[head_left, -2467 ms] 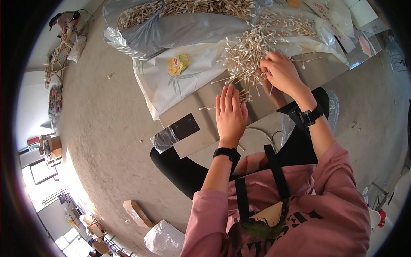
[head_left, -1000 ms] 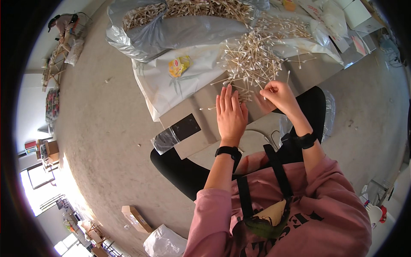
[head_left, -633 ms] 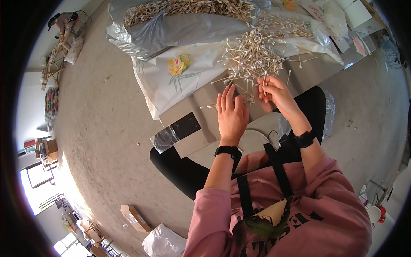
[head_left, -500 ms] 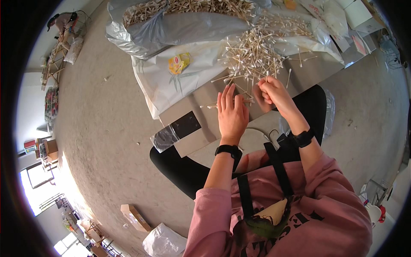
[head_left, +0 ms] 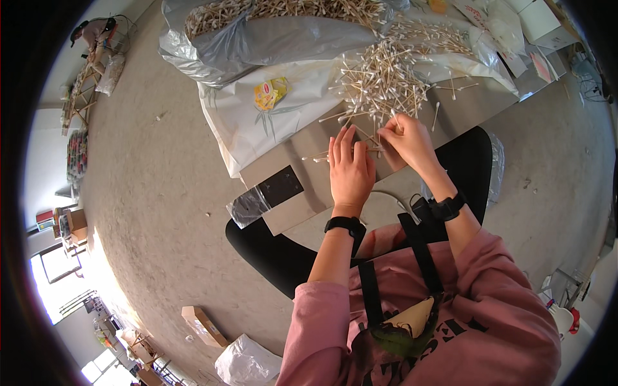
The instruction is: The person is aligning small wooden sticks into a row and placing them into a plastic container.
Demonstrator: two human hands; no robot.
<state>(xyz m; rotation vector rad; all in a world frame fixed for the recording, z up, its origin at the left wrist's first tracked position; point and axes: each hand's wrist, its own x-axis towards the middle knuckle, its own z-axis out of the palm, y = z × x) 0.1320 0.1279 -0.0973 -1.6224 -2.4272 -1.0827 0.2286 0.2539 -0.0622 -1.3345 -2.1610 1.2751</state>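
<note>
A loose heap of cotton swabs (head_left: 383, 77) with white tips lies near the table's front edge. My right hand (head_left: 412, 145) is closed at the heap's near side, thumb and fingers pinched together. A cotton swab (head_left: 394, 116) shows at its fingertips; how many it holds I cannot tell. My left hand (head_left: 351, 170) lies palm down on the table just left of it, fingers stretched out. Several swabs (head_left: 318, 157) stick out from under its fingers, and the palm hides the rest. One single swab (head_left: 436, 116) lies apart, right of my right hand.
Behind the heap a grey plastic bag (head_left: 283, 42) holds many more swabs. A white plastic sheet (head_left: 225, 128) with a yellow label (head_left: 270, 94) covers the table's left part. A black phone-like slab (head_left: 280, 188) lies at the front left corner. Another person (head_left: 96, 32) works far left.
My right hand has moved slightly left and down, turning over, its fingertips now closer to my left hand. The left hand has stayed almost still.
</note>
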